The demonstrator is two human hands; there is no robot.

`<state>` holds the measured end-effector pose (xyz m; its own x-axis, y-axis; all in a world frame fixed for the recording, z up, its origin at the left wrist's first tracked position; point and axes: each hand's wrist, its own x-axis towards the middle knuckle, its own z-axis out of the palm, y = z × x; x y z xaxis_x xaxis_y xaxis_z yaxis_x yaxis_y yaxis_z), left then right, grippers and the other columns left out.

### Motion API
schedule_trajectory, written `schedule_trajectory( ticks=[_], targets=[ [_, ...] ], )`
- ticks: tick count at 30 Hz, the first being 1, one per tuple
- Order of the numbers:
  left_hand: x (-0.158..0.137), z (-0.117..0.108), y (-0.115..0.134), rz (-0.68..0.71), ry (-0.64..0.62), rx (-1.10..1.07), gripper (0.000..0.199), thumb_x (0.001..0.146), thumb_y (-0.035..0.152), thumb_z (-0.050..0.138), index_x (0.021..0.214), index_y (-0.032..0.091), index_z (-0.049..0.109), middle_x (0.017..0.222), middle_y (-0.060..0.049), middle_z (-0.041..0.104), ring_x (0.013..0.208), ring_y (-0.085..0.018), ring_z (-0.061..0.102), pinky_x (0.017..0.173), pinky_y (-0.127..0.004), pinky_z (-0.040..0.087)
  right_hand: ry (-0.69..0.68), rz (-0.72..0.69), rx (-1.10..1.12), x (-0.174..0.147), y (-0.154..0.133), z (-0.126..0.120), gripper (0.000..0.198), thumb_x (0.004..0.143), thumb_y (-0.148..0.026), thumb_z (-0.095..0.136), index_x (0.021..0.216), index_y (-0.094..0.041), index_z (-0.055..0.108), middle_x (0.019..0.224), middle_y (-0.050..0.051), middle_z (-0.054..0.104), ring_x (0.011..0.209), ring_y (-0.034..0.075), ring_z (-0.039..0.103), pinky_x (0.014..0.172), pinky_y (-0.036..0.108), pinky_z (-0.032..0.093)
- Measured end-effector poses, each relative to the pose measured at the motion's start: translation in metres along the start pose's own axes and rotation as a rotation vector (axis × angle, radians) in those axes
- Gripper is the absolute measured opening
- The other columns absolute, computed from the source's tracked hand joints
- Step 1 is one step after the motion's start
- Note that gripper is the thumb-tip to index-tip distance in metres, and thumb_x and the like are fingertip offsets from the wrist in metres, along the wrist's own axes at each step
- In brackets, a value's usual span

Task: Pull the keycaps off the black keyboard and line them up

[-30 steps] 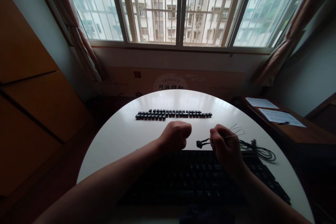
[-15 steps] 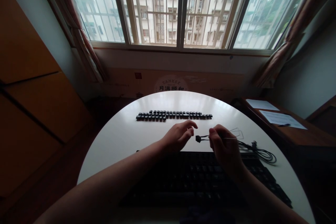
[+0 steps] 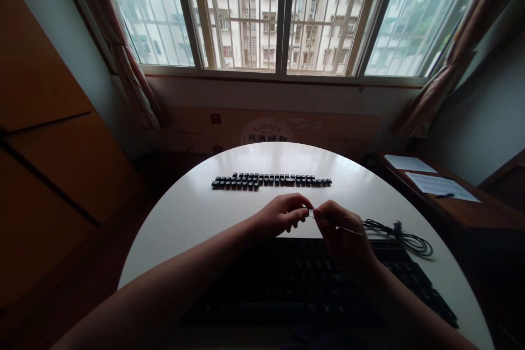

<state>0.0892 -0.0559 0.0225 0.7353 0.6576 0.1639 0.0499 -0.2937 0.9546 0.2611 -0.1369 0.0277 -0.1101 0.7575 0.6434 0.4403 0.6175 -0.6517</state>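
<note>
Over the back edge of a black keyboard (image 3: 324, 273) my two hands meet. My right hand (image 3: 344, 232) is closed round a wire keycap puller (image 3: 349, 229), whose thin loop shows behind the fingers. With thumb and forefinger, my left hand (image 3: 281, 214) pinches a small black keycap at the puller's front end; the fingers hide most of it. Beyond the hands, loose black keycaps (image 3: 273, 179) lie in rows on the white round table (image 3: 184, 213). My forearms and the dark shadow cover much of the keyboard.
A coiled black cable (image 3: 414, 243) lies on the table right of my right hand. Farther right, a brown wooden table (image 3: 443, 216) holds papers (image 3: 441, 186) and a pen. A long printed box (image 3: 332, 128) stands under the window.
My right hand has moved left with the puller and the keycap in its tips. My left hand has closed its fingers on that keycap.
</note>
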Motion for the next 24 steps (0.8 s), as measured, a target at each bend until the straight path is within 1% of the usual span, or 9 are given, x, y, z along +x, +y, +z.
schedule_trajectory(
  ticks=[4,8,12,15,20,24],
  targets=[
    [0.0016,0.001,-0.002,0.003,0.026,-0.092,0.028,0.083,0.032,0.062,0.103,0.015,0.056,0.068,0.003,0.055,0.052,-0.009,0.051,0.045,-0.02,0.045,-0.025,0.008,-0.089,-0.0009,-0.0026,-0.0004,0.018,0.095,-0.027,0.054,0.08,-0.02,0.059,0.063,-0.003,0.053,0.053,0.01,0.046,0.051,0.021,0.035],
    [0.0028,0.0022,-0.0021,-0.002,0.017,-0.109,0.027,0.082,0.026,0.059,0.106,0.016,0.057,0.067,0.004,0.053,0.052,-0.008,0.05,0.047,-0.02,0.045,-0.022,0.034,-0.223,-0.0016,-0.0054,-0.002,0.018,0.095,-0.031,0.053,0.082,-0.02,0.06,0.064,-0.002,0.057,0.051,0.011,0.048,0.051,0.022,0.035],
    [0.0041,0.0019,-0.0013,0.015,0.003,-0.086,0.036,0.08,0.019,0.055,0.115,0.017,0.059,0.069,0.004,0.053,0.054,-0.007,0.048,0.05,-0.02,0.045,-0.011,0.049,-0.326,-0.0016,-0.0079,-0.003,0.021,0.096,-0.034,0.052,0.084,-0.021,0.062,0.064,-0.001,0.061,0.051,0.012,0.051,0.052,0.023,0.035],
    [0.0052,0.0013,-0.0028,0.023,0.007,-0.073,0.042,0.078,0.016,0.053,0.119,0.018,0.059,0.071,0.003,0.053,0.056,-0.008,0.048,0.05,-0.02,0.045,0.007,0.057,-0.354,-0.0014,-0.0083,-0.0029,0.021,0.096,-0.035,0.051,0.085,-0.021,0.062,0.062,-0.001,0.06,0.049,0.012,0.05,0.051,0.022,0.034],
    [0.0062,0.0017,-0.0054,0.06,0.053,-0.043,0.052,0.074,0.012,0.051,0.125,0.019,0.058,0.073,0.003,0.054,0.063,-0.009,0.049,0.051,-0.019,0.045,0.032,0.051,-0.403,-0.0016,-0.0086,-0.0016,0.023,0.097,-0.036,0.05,0.084,-0.021,0.061,0.059,-0.003,0.057,0.047,0.011,0.049,0.051,0.022,0.032],
    [0.0068,-0.0035,-0.0007,0.033,0.125,0.001,0.046,0.077,0.016,0.05,0.122,0.018,0.06,0.073,0.003,0.053,0.057,-0.008,0.047,0.05,-0.019,0.044,0.079,0.041,-0.469,0.0009,-0.0041,-0.0053,0.024,0.097,-0.036,0.049,0.082,-0.021,0.06,0.059,-0.002,0.057,0.047,0.011,0.05,0.051,0.022,0.031]
  ],
)
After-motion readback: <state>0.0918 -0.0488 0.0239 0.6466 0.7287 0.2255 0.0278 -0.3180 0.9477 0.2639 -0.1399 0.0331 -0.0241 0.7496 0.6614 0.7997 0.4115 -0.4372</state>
